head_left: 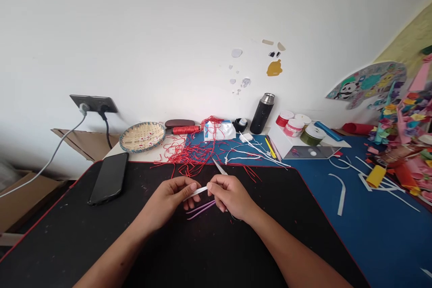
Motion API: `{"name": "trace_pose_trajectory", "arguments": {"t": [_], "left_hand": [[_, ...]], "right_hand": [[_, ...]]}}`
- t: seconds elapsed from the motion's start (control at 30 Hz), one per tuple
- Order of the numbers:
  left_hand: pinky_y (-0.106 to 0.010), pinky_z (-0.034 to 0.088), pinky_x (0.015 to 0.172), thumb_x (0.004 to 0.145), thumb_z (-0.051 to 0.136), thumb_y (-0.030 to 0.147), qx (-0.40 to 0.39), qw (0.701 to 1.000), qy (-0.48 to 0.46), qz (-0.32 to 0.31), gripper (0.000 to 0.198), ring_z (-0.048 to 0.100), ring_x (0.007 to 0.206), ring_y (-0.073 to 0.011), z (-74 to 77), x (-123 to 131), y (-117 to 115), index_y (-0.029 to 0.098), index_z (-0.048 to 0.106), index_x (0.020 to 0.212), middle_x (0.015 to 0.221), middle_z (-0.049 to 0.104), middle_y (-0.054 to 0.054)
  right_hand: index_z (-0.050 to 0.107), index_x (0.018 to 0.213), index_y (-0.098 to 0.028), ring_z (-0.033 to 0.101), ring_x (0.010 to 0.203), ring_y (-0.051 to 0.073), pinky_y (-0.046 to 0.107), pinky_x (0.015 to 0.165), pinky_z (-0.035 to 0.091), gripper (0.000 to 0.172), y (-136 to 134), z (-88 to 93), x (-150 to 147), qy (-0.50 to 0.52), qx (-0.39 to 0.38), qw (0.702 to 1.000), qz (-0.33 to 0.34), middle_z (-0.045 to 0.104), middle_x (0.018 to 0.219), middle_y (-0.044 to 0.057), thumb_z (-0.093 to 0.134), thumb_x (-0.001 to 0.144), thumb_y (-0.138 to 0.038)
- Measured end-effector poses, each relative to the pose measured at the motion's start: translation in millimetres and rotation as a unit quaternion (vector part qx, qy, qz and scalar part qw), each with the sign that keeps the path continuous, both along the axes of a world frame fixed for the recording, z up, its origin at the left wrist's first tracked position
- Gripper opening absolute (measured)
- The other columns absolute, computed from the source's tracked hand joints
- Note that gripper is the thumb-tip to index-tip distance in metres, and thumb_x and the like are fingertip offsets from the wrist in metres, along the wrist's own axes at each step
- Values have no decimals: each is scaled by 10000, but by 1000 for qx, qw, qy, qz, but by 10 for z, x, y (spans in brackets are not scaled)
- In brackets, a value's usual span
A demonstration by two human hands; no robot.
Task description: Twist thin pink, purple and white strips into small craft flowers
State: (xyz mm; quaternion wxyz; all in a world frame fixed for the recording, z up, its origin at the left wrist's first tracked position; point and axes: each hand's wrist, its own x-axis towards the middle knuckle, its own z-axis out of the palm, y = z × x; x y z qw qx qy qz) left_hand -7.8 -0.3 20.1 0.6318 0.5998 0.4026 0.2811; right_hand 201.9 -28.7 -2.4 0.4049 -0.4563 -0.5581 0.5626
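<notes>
A narrow white paper-like strip [199, 191] stretches between my two hands above the black mat [202, 252]. My left hand [175, 193] pinches one end between thumb and fingers. At the other end, my right hand [232, 195] has its thumb and forefinger closed on the strip. Beneath the hands lie thin purple strips [201, 209], their right ends hidden by my right hand. The pointed blade of a pair of scissors [219, 167] sticks out beyond my right hand, which covers most of the scissors.
Tangled red cords [189, 155] spread along the mat's far edge. A phone [110, 177] and woven basket [143, 137] are left. Behind stand a black flask [262, 114] and paint jars [294, 127] on a white box. Cut white strips [341, 193] and coloured paper flowers [401, 117] lie right.
</notes>
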Motion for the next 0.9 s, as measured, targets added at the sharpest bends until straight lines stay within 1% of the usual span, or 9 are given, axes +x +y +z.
{"name": "trace_pose_trajectory", "arguments": {"t": [0.1, 0.2, 0.3, 0.43, 0.53, 0.7, 0.8, 0.9], "left_hand": [[-275, 488, 631, 866, 702, 599, -6, 999, 26, -36, 453, 597, 631, -163, -13, -9, -2, 160, 736, 759, 716, 723, -49], [-267, 477, 627, 867, 704, 588, -21, 998, 33, -42, 450, 585, 616, -156, -18, -19, -6, 161, 733, 729, 690, 720, -43], [-262, 460, 600, 858, 718, 573, -74, 996, 15, -57, 448, 575, 587, -152, -17, -26, -17, 152, 736, 707, 672, 725, -55], [-246, 430, 565, 829, 769, 536, -152, 987, -20, -57, 405, 565, 559, -139, -5, -35, -34, 133, 766, 785, 686, 742, -75], [-241, 432, 567, 805, 806, 512, -177, 982, -31, -65, 394, 579, 570, -142, 10, -42, -38, 119, 779, 807, 673, 733, -78], [-222, 432, 558, 782, 847, 470, -210, 973, -60, -70, 376, 591, 565, -132, 14, -45, -42, 103, 790, 840, 650, 716, -69], [-212, 436, 545, 771, 864, 456, -240, 965, -81, -72, 375, 584, 538, -120, -12, -40, -48, 99, 795, 866, 618, 695, -54], [-209, 440, 532, 756, 883, 435, -273, 954, -106, -68, 354, 579, 512, -114, -48, -30, -59, 108, 787, 850, 595, 681, -44]], "right_hand": [[610, 764, -182, 397, 350, 73, 194, 414, 304, 276, -21, -12, 1, -25, 11, 1000, 15, 461, 424, -88, 579, 967, -366], [619, 774, -179, 409, 358, 79, 196, 417, 312, 277, -34, -21, -6, -45, 15, 999, 22, 466, 430, -84, 571, 979, -359], [628, 776, -176, 426, 371, 81, 197, 419, 315, 270, -45, -10, -21, -56, 20, 998, 16, 476, 458, -76, 574, 975, -349], [659, 798, -166, 465, 405, 76, 200, 426, 328, 286, -59, 20, -33, -59, 26, 998, 20, 597, 597, -27, 572, 976, -372], [662, 808, -166, 470, 422, 72, 200, 432, 334, 295, -67, 30, -31, -54, 29, 998, 33, 649, 669, -3, 569, 981, -386], [637, 808, -169, 451, 421, 73, 197, 437, 333, 286, -66, 28, -23, -52, 31, 997, 41, 608, 616, -18, 574, 983, -387], [634, 806, -171, 451, 421, 78, 196, 445, 340, 285, -57, 28, -17, -42, 26, 998, 44, 559, 557, -38, 585, 981, -391], [636, 807, -172, 450, 413, 84, 199, 447, 342, 302, -52, 22, -6, -22, 22, 998, 53, 511, 496, -59, 598, 979, -418]]}}
